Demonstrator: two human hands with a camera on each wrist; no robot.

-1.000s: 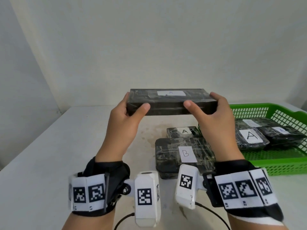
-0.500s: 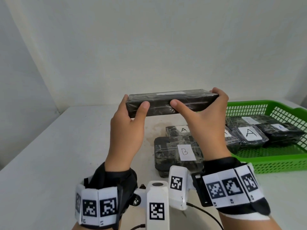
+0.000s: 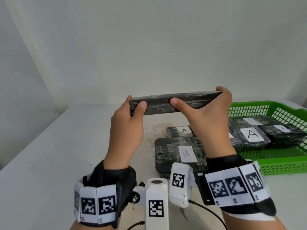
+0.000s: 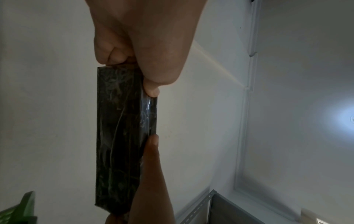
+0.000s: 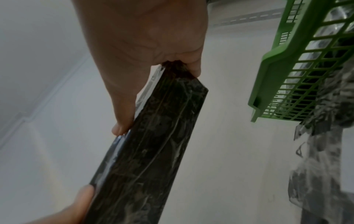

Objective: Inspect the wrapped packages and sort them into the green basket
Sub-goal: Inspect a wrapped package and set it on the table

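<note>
A black film-wrapped package (image 3: 172,103) is held up in the air over the table, its long side edge turned toward me. My left hand (image 3: 131,113) grips its left end, thumb on the near face. My right hand (image 3: 211,110) grips the right end, fingers curled over the top and thumb stretched along the near face. The same package (image 4: 122,136) fills the left wrist view and shows as a long dark bar (image 5: 149,151) in the right wrist view. The green basket (image 3: 282,163) stands at the right with several labelled packages inside.
On the table below my hands lie a package labelled B (image 3: 179,153) and behind it one labelled A (image 3: 179,131). In the basket a package labelled A (image 3: 249,136) lies nearest. White walls stand behind; the white table (image 3: 49,155) extends left.
The package has tipped away from me, so its labelled top face no longer shows and only the side edge faces me. Both hands kept their hold; the right thumb slid left.
</note>
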